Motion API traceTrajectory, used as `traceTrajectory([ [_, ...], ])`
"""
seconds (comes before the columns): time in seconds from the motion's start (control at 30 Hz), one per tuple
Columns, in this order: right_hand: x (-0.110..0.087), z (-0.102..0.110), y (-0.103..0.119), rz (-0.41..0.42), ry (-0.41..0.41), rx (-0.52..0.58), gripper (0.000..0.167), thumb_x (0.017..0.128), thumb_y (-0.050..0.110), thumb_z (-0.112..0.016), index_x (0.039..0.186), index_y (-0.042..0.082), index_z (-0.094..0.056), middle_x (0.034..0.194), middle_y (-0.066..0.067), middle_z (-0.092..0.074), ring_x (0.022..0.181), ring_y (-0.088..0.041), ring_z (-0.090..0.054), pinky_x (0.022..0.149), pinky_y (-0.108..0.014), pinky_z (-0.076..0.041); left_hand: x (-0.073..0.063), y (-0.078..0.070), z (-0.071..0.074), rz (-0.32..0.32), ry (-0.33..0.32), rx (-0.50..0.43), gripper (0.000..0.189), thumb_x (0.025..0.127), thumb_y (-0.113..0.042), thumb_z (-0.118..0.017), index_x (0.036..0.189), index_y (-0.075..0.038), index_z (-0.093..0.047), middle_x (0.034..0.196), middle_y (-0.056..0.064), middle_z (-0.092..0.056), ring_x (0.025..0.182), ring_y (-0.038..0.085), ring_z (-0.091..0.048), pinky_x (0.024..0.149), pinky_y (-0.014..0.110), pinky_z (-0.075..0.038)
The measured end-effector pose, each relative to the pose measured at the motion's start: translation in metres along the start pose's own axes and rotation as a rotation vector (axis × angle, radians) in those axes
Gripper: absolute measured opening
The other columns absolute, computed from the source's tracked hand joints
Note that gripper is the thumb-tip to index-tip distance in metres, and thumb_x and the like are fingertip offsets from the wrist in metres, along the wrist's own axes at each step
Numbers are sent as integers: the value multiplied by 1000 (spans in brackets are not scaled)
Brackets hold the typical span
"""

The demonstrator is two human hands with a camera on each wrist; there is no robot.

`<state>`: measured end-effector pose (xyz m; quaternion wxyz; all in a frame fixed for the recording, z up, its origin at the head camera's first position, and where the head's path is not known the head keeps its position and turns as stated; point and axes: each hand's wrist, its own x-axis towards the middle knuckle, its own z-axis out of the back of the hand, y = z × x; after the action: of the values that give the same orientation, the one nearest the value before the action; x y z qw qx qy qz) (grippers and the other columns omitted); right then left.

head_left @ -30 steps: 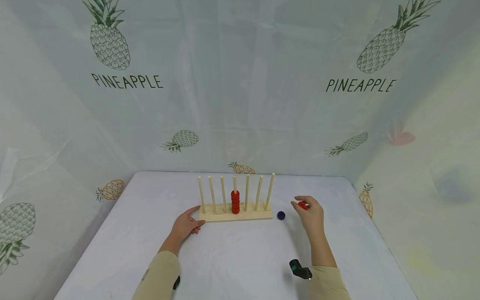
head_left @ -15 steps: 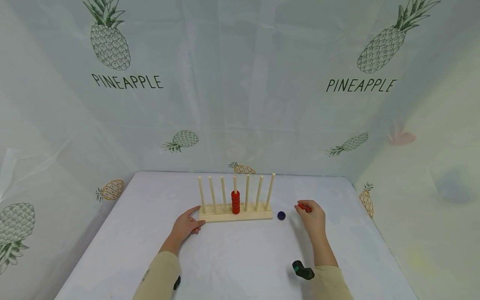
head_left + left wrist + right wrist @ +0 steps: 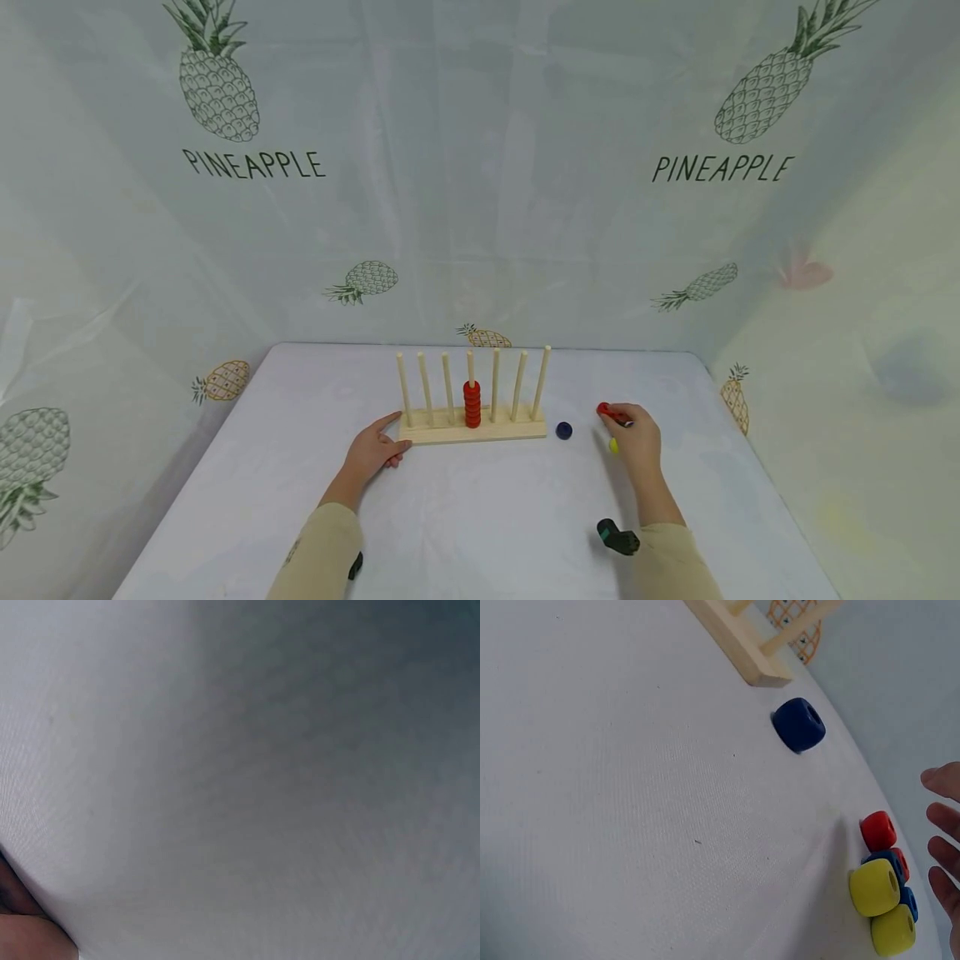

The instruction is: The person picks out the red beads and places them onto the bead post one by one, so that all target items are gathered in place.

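Note:
A wooden peg rack (image 3: 435, 434) with several upright pegs stands on the table in the head view. Red beads (image 3: 472, 405) are stacked on its middle peg; the other pegs are bare. My left hand (image 3: 367, 452) grips the rack's left end, thumb at the front edge and a finger at the back. Over a cluster of loose beads hovers my right hand (image 3: 637, 435), its fingers apart and holding nothing in the right wrist view. That cluster has a red bead (image 3: 877, 830), yellow beads (image 3: 874, 887) and blue beads (image 3: 885, 859), partly overlapping.
A single dark blue bead (image 3: 799, 724) lies between the rack's right end and the cluster. White cloth covers the table (image 3: 480, 508). A pineapple-printed curtain (image 3: 480, 208) hangs behind. The left wrist view is mostly blurred cloth.
My right hand has moved to the right and slightly nearer the body, baring a red bead and part of a yellow one. The left hand and the rack have stayed put.

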<state>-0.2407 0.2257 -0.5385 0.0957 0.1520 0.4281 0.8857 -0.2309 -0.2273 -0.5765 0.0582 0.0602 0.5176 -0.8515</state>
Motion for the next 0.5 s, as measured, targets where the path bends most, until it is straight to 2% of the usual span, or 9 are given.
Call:
traceTrajectory([
  [0.23,3,2,-8,-73,55,-44,27,90,14,-71,113,0,-68,109,-18,-60,93,-31,-52,78,-40,-47,-1,0,0,8,5,-16,71,84,-13,-78,146,-6,-45,59,3,-63,46,10,-55,47,22,-45],
  [0.5,9,4,-17,-53,66,-104,25,90,15,-71,111,0,-69,108,-18,-59,95,-31,-52,73,-38,-47,0,0,1,4,1,5,70,84,-14,-78,146,-7,-45,58,3,-62,46,11,-54,47,23,-44],
])
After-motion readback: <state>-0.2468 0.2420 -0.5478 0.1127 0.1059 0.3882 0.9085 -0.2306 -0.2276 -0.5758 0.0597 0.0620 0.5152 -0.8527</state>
